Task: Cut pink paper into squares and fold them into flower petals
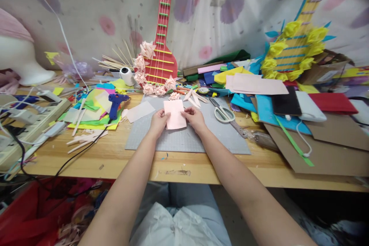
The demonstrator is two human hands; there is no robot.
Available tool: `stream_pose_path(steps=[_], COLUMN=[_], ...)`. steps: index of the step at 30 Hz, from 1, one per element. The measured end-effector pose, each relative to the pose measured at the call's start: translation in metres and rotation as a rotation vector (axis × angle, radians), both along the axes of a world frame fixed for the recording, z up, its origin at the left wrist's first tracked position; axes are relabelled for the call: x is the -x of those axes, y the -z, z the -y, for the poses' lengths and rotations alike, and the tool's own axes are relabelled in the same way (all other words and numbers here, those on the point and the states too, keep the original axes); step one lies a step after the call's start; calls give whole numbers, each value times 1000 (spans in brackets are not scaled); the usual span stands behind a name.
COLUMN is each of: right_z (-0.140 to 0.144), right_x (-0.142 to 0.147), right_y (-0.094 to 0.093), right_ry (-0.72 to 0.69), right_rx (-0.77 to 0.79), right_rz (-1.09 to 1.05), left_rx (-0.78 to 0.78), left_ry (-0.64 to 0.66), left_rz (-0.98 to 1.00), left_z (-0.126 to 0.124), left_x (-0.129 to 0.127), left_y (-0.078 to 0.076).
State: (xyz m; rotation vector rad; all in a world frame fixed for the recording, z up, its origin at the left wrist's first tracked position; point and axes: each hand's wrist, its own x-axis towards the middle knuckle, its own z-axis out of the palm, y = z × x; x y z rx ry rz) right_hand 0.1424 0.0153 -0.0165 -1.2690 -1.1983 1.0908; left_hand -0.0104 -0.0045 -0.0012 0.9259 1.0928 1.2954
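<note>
Between my two hands is a pale pink rectangular piece of paper [175,115], upright over the grey cutting mat [144,138]. My left hand [158,123] pinches its left edge, thumb on the near face. At the right edge my right hand [195,119] pinches it the same way. Whether it is one sheet or several layers, I cannot tell. Just behind lie a pink paper flower [174,96] and some pink paper strips [193,98]. Scissors with pale handles [224,114] rest on the mat to the right, and a loose pale sheet [140,111] lies to the left.
A red paper instrument [163,61] with pink flowers leans at the back; a yellow one [294,50] stands right. A blue glue gun [115,105] sits on coloured paper scraps at left, near a power strip [31,123]. Brown cardboard [325,153] and stacked sheets cover the right side.
</note>
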Motion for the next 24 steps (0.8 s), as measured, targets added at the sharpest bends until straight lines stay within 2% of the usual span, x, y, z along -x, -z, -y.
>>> stream_pose_path(steps=[4,7,10,14,17,20,22,24], right_z=[1,2,2,3,2,0,-2,-3], right_x=[1,-1,-4,-5,-3,-4,-6,-9], right_y=[-2,-9,-18,-22,-19,-13,-10,-8], right_ry=[-2,-31,-151,-312,-260,-157,-86,-33], right_rx=[36,124,200,227,200,148,110,77], right_rz=[-5,-53,-150,-228,-192,-141,-97,-52], left_rx=[-6,-18,-21,-14,-11,-104,-205,-217], left_ry=[13,25,40,64,53,-90,-186,-183], left_rz=[-11,-15,-9,-21,-115,-442,-868,-1262], left_z=[0,0,1,2,-1,-5,-8,-10], left_x=[0,0,1,-1,2,17,32,49], left_y=[0,0,0,1,1,-6,-14,-24])
